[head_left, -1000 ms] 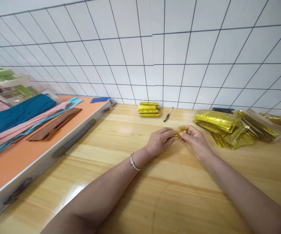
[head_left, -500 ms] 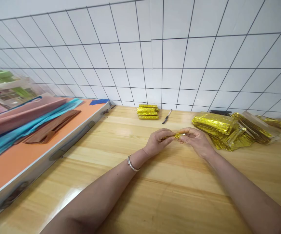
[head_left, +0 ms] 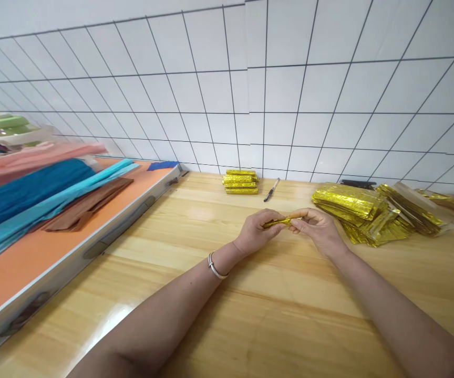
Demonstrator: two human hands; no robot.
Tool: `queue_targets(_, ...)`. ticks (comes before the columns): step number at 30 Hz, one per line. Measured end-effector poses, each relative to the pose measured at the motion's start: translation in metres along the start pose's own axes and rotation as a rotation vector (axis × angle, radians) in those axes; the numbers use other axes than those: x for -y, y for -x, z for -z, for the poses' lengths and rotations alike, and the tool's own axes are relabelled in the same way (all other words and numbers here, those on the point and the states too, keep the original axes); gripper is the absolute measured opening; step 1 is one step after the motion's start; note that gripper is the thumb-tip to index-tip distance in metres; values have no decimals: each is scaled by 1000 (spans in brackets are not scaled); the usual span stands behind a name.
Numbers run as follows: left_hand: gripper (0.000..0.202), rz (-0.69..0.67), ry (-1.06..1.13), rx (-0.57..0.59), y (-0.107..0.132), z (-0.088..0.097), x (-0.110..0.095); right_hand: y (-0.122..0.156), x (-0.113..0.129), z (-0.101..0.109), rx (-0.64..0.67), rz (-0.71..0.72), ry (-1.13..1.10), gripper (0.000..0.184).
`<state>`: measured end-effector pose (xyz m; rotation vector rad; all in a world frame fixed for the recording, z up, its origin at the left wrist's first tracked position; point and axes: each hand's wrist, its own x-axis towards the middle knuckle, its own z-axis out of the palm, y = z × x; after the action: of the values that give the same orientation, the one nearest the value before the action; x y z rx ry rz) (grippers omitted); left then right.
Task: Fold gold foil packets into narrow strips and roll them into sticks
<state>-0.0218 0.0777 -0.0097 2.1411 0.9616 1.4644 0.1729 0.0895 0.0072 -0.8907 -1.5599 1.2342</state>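
Observation:
Between my two hands is a narrow strip of shiny gold foil (head_left: 284, 222), held level just above the wooden table. My left hand (head_left: 257, 231) pinches its left end, a metal bangle on that wrist. Fingers and thumb of my right hand (head_left: 317, 229) are closed on the other end. Beyond my left hand lies a small stack of rolled gold foil pieces (head_left: 240, 182), with a pen (head_left: 271, 190) beside it. Nearest to my right hand is a big pile of flat gold foil pieces (head_left: 349, 202).
On the left, an orange-topped box or board (head_left: 104, 231) bears folded blue crepe-like material (head_left: 33, 191), a brown piece (head_left: 89, 205) and a pink one. A clear plastic bag (head_left: 420, 202) lies at the right. The tiled wall (head_left: 219, 94) closes off the table's back.
More of the gold foil strip shows between my hands, and it looks straighter and narrower. The view has shifted slightly; the stack, pen and pile stay put.

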Motion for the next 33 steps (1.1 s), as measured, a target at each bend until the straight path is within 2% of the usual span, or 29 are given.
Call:
queue_targets(11,17,64,65,4,1,-1,-1,1,-2,-5,-8,-5,0,25)
queue_targets(16,14,67,14,32,0,0,2,1,-5,-2,19,-3,53,24)
queue_targets(18,15,75,-40,77,-1,2,4,0,-8,2,28,18,130,26)
queue_targets(20,18,83,-134,168,-2,6,8,-3,-13,8,55,80,299,25)
queue_targets(24,19,90,-265,335,-1,11,17,-9,-25,19,149,215,599,13)
queue_targets(29,21,152,-263,357,3,13,26,-11,-33,22,192,237,653,17)
queue_targets(33,15,175,-266,369,4,12,27,-11,-39,23,185,252,678,14)
